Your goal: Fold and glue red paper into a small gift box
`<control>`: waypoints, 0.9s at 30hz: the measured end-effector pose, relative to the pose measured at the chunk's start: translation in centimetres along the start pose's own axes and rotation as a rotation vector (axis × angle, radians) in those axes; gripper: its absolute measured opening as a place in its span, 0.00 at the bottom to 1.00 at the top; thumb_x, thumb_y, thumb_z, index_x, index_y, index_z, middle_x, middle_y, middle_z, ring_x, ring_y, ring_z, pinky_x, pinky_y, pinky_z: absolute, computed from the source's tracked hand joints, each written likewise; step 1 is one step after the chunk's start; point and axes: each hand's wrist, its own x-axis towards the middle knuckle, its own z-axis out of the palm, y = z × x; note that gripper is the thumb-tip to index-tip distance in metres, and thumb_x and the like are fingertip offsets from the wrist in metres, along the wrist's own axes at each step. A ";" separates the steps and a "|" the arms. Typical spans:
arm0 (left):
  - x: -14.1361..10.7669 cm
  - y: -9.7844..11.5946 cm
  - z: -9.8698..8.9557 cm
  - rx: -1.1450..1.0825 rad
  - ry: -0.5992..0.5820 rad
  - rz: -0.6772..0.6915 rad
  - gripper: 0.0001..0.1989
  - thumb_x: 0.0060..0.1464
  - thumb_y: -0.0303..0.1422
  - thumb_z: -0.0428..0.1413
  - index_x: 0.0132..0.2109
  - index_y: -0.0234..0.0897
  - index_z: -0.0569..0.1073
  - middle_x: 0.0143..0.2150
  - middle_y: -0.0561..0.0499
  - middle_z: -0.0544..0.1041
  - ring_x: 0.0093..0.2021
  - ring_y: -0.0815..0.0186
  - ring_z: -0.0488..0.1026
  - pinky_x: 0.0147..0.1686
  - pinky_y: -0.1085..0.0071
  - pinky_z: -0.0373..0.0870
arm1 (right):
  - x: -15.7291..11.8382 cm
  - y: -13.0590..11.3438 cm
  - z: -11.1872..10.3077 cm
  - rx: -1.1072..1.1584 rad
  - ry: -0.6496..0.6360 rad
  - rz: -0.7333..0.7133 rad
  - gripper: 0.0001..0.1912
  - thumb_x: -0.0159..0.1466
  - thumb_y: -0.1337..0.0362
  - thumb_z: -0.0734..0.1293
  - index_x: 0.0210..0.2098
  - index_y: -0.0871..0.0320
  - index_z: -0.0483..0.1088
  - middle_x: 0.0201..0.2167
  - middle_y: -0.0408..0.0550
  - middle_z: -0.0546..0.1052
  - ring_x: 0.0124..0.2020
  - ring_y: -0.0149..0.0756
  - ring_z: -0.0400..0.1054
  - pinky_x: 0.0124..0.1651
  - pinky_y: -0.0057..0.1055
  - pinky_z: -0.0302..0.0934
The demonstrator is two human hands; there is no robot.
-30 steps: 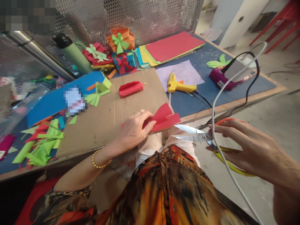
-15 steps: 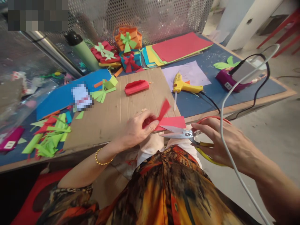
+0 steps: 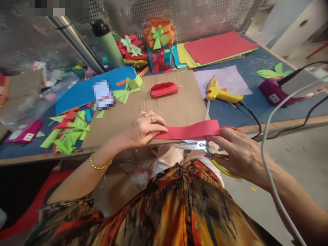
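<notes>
A red paper strip (image 3: 191,130) stretches between my two hands at the front edge of the cardboard (image 3: 123,119). My left hand (image 3: 143,129) pinches its left end between thumb and fingers. At the strip's right end, my right hand (image 3: 235,150) grips it with the fingertips while also holding the scissors (image 3: 191,146), whose blades point left just below the strip. A folded red paper piece (image 3: 164,90) lies farther back on the cardboard.
A yellow glue gun (image 3: 221,94) rests on a purple sheet (image 3: 238,77). Green paper scraps (image 3: 69,136) and a blurred phone-like object (image 3: 104,94) are at left. Behind are a green bottle (image 3: 111,48), paper boxes (image 3: 159,36) and coloured sheets (image 3: 220,48). A white cable (image 3: 265,150) crosses by my right forearm.
The strip is now held out between both hands, where before my left hand held it with its end raised. My right hand has taken its right end. The view has shifted.
</notes>
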 end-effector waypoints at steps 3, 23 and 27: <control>-1.2 -0.6 0.1 0.078 -0.017 -0.006 0.13 0.72 0.33 0.53 0.53 0.47 0.82 0.53 0.48 0.84 0.51 0.60 0.76 0.54 0.56 0.65 | 0.2 0.0 -0.1 -0.008 -0.028 0.001 0.17 0.73 0.57 0.62 0.47 0.63 0.76 0.34 0.54 0.73 0.32 0.42 0.71 0.35 0.35 0.65; -1.3 -0.8 1.0 -0.049 -0.105 -0.134 0.17 0.71 0.28 0.51 0.57 0.50 0.80 0.68 0.49 0.75 0.77 0.57 0.59 0.77 0.45 0.45 | 1.9 -0.2 0.4 0.069 -0.098 -0.053 0.14 0.70 0.59 0.68 0.48 0.62 0.77 0.34 0.53 0.70 0.32 0.41 0.67 0.35 0.36 0.63; -1.1 -0.6 0.8 -0.079 -0.126 -0.160 0.18 0.71 0.28 0.50 0.57 0.51 0.80 0.69 0.50 0.74 0.77 0.57 0.58 0.77 0.46 0.44 | 2.4 -0.4 0.2 0.069 -0.076 -0.053 0.14 0.69 0.61 0.69 0.49 0.64 0.77 0.34 0.53 0.70 0.32 0.41 0.68 0.35 0.36 0.64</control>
